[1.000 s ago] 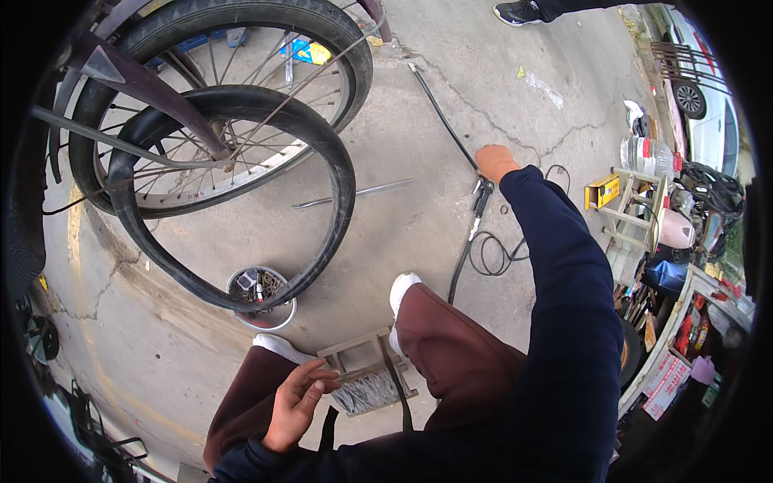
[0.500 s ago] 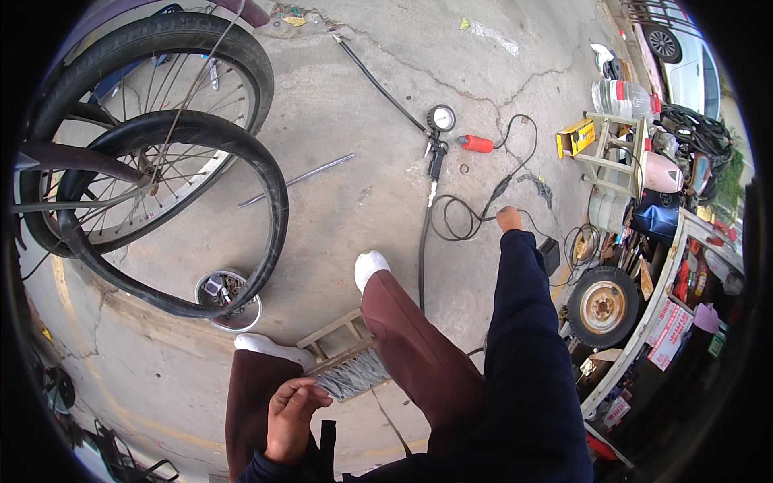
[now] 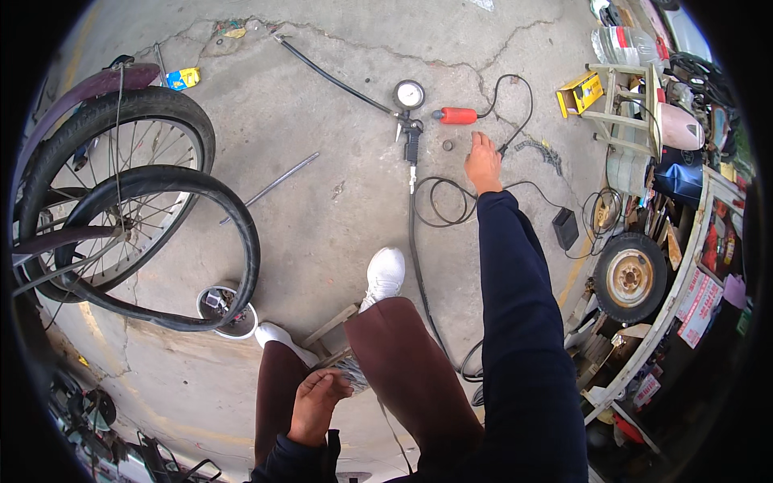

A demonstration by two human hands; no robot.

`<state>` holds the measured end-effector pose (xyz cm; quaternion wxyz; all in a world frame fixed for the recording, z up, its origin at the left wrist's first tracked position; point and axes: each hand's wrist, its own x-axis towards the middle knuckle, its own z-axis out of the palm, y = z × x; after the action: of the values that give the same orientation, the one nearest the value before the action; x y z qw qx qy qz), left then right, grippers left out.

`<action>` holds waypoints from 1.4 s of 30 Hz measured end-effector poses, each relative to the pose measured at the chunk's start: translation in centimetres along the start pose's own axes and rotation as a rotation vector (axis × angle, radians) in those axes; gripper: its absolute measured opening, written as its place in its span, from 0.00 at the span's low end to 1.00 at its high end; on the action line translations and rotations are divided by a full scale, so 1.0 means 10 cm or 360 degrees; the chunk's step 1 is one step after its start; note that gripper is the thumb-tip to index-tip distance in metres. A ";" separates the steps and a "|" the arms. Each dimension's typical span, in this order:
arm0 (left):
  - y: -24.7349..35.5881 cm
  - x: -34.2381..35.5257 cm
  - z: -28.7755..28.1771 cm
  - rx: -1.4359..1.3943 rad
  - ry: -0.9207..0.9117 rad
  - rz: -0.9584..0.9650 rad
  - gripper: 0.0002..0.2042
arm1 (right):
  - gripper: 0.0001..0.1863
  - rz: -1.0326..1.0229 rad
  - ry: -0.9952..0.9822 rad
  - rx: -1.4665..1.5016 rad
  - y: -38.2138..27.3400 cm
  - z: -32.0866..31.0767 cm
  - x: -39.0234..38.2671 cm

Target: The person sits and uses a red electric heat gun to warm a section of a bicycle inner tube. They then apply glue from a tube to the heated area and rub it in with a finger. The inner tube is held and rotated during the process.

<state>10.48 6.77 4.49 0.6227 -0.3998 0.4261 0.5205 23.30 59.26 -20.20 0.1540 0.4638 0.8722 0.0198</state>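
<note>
My right hand (image 3: pixel 485 163) reaches out low over the concrete with its fingers stretched forward and nothing seen in them. Just ahead of its fingertips lies a red corded hand tool (image 3: pixel 457 116), and a small dark ring (image 3: pixel 448 146) is to the left of the hand. A tyre inflator gun with a round gauge (image 3: pixel 409 95) rests further left, its black hoses running out both ways. Near my lap, my left hand (image 3: pixel 316 405) is closed in a pinch; what it holds, if anything, is hidden.
At left stands a bicycle wheel (image 3: pixel 201 133) with a black inner tube (image 3: pixel 251 241) hanging from it. A bucket of small parts (image 3: pixel 238 330) sits below, a metal rod (image 3: pixel 272 187) beyond. To the right are a yellow box (image 3: pixel 581 94), a black adapter (image 3: pixel 565 229) and a small wheel (image 3: pixel 630 278).
My right hand has moved forward and left toward the red tool, its fingers now stretched out. My left hand stays pinched near my lap. The whole view has shifted.
</note>
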 end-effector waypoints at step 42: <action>0.78 1.69 1.41 -0.0444 -0.0620 0.0450 0.23 | 0.12 -0.0133 -0.0391 0.0227 -0.13 0.15 -2.01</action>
<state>5.96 26.32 -7.48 0.5531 -0.3105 0.2742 0.7229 33.17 41.98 -16.83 0.2270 0.4357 0.8646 -0.1055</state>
